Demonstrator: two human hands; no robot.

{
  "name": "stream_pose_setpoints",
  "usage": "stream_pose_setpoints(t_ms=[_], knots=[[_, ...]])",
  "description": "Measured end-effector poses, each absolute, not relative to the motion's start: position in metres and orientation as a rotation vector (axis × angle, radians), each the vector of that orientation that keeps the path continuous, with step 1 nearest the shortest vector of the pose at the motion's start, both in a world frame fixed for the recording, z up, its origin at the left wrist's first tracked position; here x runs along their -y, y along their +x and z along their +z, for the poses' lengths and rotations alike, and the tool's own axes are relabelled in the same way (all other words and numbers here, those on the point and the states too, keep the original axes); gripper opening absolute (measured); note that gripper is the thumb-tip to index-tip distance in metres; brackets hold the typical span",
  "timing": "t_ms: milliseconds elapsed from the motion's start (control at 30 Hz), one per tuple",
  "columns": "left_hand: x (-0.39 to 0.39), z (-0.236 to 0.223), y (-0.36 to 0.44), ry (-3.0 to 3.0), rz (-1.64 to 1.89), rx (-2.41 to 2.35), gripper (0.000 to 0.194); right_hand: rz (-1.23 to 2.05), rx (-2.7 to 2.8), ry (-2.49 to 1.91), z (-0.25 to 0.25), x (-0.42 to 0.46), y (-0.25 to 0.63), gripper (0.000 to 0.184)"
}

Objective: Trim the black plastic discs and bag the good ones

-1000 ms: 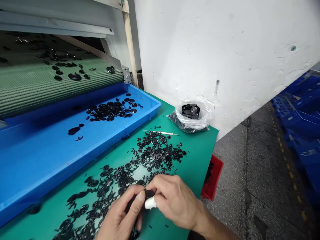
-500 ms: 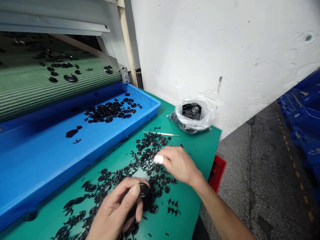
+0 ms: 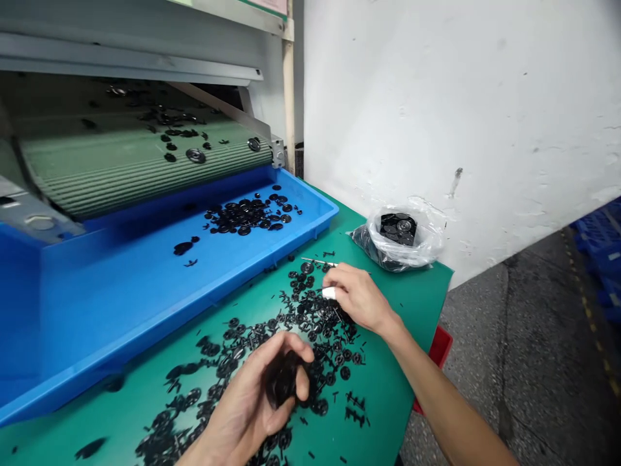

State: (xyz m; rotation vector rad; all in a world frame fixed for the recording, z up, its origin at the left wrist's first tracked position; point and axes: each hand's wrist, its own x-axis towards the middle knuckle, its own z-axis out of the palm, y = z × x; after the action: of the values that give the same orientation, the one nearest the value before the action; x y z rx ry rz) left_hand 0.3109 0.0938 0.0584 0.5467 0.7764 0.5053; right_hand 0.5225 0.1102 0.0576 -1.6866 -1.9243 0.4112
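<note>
My left hand is curled round a clump of black plastic discs above the near part of the table. Its fingers hide most of that clump. Farther forward, my right hand has its fingers drawn together at the far part of the pile of small black plastic parts. A white wrapping covers one of its digits. Whatever those fingertips hold, if anything, is hidden. Behind the right hand, a thin rod-like tool lies partly covered.
A blue tray under a green conveyor belt holds more black parts. At the back right of the green table, a clear plastic bag contains black discs. A red bin stands below the right edge, beside the white wall.
The view has turned left, so the scene sits farther right. My left hand's thumb has come off the top disc, and its fingers now curl round the clump. My right hand remains over the pile.
</note>
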Motion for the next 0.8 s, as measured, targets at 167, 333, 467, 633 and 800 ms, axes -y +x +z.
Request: stream_pose_setpoints(t_ms=[167, 333, 467, 633, 800], knots=[[-0.089, 0.055, 0.315, 0.626, 0.526, -0.841, 0.027, 0.500, 1.794, -1.280, 0.057, -0.067, 0.502, 0.032], [-0.086, 0.052, 0.317, 0.701, 0.561, -0.840, 0.023, 0.635, 1.795, -1.268, 0.057, -0.037, 0.483, 0.042], [-0.081, 0.052, 0.318, 0.753, 0.572, -0.864, 0.024, 0.807, 1.721, -1.425, 0.064, -0.028, 0.474, 0.044], [-0.075, 0.053, 0.314, 0.794, 0.541, -0.876, 0.028, 0.806, 1.543, -1.576, 0.061, -0.029, 0.463, 0.027], [-0.073, 0.053, 0.310, 0.874, 0.540, -0.859, 0.034, 0.677, 1.567, -1.463, 0.052, -0.032, 0.452, 0.029]])
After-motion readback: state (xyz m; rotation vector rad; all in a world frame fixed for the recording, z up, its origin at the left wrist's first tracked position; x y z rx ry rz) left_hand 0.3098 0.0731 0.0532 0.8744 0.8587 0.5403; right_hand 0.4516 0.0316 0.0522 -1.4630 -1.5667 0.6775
